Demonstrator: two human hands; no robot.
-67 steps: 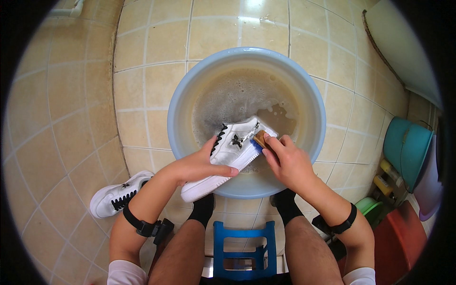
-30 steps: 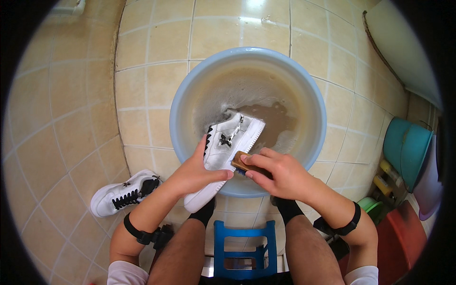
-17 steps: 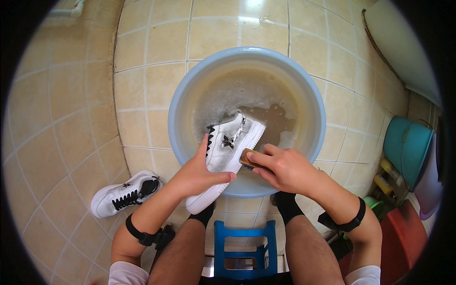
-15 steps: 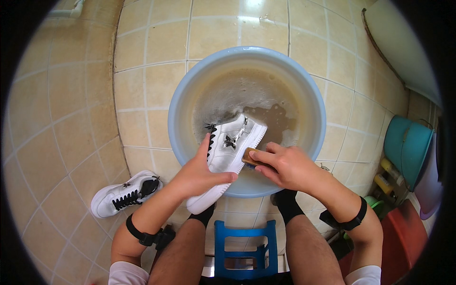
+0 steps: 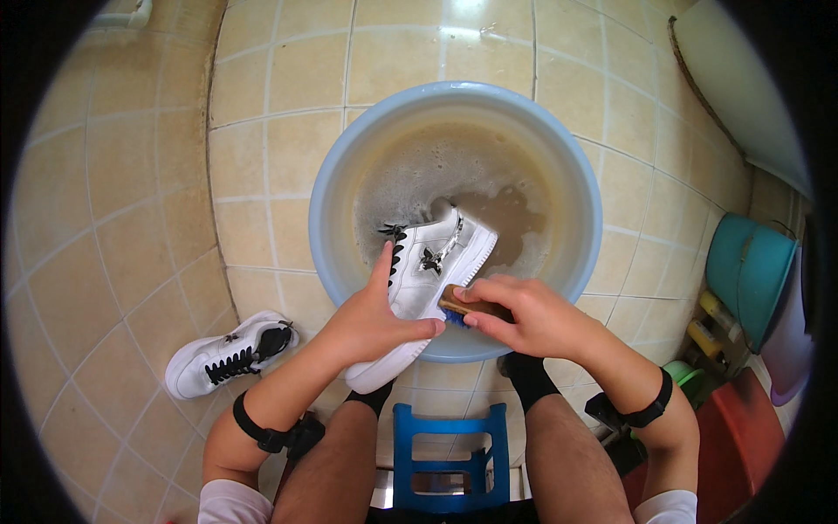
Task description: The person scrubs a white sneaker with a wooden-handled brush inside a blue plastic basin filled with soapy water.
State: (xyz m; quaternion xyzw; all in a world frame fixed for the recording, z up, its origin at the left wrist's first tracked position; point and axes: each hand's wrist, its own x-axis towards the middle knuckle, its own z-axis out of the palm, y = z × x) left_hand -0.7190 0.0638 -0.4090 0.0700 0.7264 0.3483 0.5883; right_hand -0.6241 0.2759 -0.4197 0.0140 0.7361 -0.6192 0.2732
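A white sneaker (image 5: pixel 425 284) with black laces and a dark butterfly-shaped ornament is tilted over the near part of a pale blue basin (image 5: pixel 325 188). My left hand (image 5: pixel 375 321) grips it around its front half, thumb along the sole edge. In my right hand (image 5: pixel 532 316) is a scrub brush (image 5: pixel 464 301) with a wooden back and blue bristles, held against the side of the sole. Murky, foamy water (image 5: pixel 436 157) lies in the basin, below the shoe's heel. On the floor at the left rests a second white sneaker (image 5: pixel 231 356), also black-laced.
A blue plastic stool (image 5: pixel 450 428) stands between my legs. Along the right wall are a teal bucket (image 5: pixel 749 275), a purple basin (image 5: pixel 790 349), yellow bottles (image 5: pixel 705 339) and a red tub (image 5: pixel 742 437). A tiled wall (image 5: pixel 113 218) rises on the left.
The held sneaker has shifted slightly right, toward the brush. My right hand has tipped the brush, so more of its blue bristles shows. The second sneaker stays put.
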